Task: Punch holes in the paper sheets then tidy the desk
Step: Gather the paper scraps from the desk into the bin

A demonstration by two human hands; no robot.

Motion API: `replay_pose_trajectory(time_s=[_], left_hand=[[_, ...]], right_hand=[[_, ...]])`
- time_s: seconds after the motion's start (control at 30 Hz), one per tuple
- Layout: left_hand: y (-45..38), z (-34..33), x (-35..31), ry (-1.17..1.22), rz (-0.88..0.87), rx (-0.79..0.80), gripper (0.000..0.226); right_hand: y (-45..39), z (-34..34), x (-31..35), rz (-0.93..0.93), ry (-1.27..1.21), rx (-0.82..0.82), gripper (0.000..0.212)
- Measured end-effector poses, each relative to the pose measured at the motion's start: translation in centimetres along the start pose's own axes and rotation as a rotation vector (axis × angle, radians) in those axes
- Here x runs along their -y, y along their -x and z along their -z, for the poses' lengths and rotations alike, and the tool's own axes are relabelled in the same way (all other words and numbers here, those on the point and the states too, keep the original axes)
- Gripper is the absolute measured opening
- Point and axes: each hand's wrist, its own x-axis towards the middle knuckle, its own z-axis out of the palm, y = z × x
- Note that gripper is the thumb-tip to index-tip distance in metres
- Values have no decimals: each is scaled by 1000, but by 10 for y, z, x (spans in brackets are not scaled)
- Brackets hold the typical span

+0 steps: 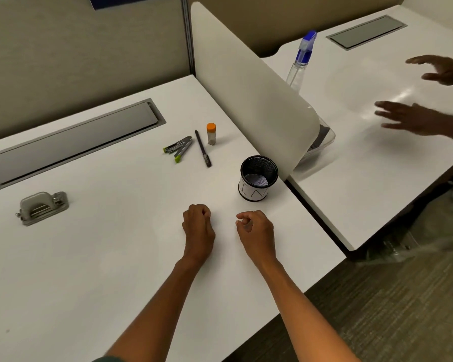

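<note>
Grey metal hole punch (43, 207) sits flat on white table (102, 244), far left, handle down, nothing in it. Black mesh cup (258, 178) with white paper band stands upright near the table's right edge; purple paper bits inside.

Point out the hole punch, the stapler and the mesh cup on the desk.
hole punch (43, 208): head view, on its grey lever top.
stapler (179, 148): head view, on the grey body where its arms meet.
mesh cup (254, 192): head view, on the white label.
</note>
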Motion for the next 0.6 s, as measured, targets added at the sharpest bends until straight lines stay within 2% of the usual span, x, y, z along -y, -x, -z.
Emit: replay_pose_trajectory(time_s=[0.17, 0.3, 0.47, 0.6], left_hand=[[-4, 17, -11, 214, 72, -11, 21], [-18, 26, -32, 311, 64, -1, 19], [-41, 20, -70, 297, -31, 37, 19], [-58, 7, -103, 228, -171, 41, 19]], right_hand=[[3, -3, 3, -58, -97, -65, 11], [7, 4, 6, -129, -171, -141, 11], [4, 23, 15, -154, -229, -258, 12], [-2, 41, 19, -148, -259, -310, 14]])
